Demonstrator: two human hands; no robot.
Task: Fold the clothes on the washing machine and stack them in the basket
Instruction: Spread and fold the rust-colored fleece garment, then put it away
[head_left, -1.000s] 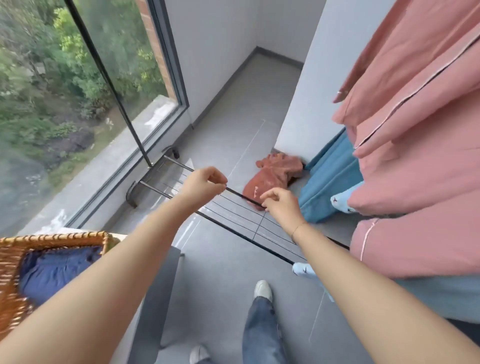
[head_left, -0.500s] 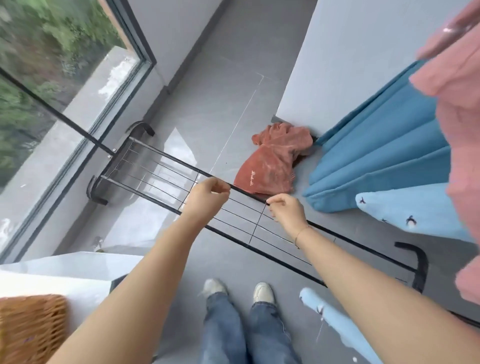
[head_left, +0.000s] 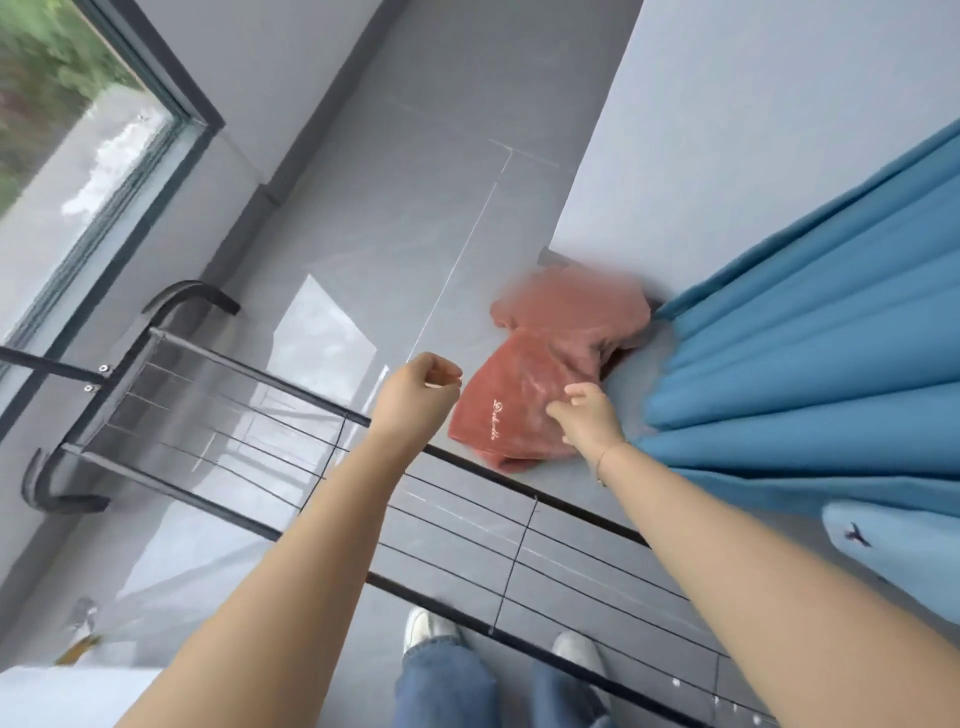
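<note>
A crumpled rust-red garment with pale script lettering lies on the grey floor by the wall corner. My left hand hovers just left of it above the drying rack, its fingers curled and holding nothing. In front of the garment's right side is my right hand, fingers loosely spread and gripping nothing; whether it touches the cloth I cannot tell. A white corner of the washing machine shows at the bottom left. The basket is out of view.
A black metal drying rack with thin wires spans the floor under my arms. A blue curtain hangs at the right with a light blue printed garment below it. The window fills the left, and my shoes stand below.
My view tipped further down and forward, so the basket and the pink hanging clothes left the frame. Both hands moved from over the rack wires toward the red garment, and the right hand's fingers loosened.
</note>
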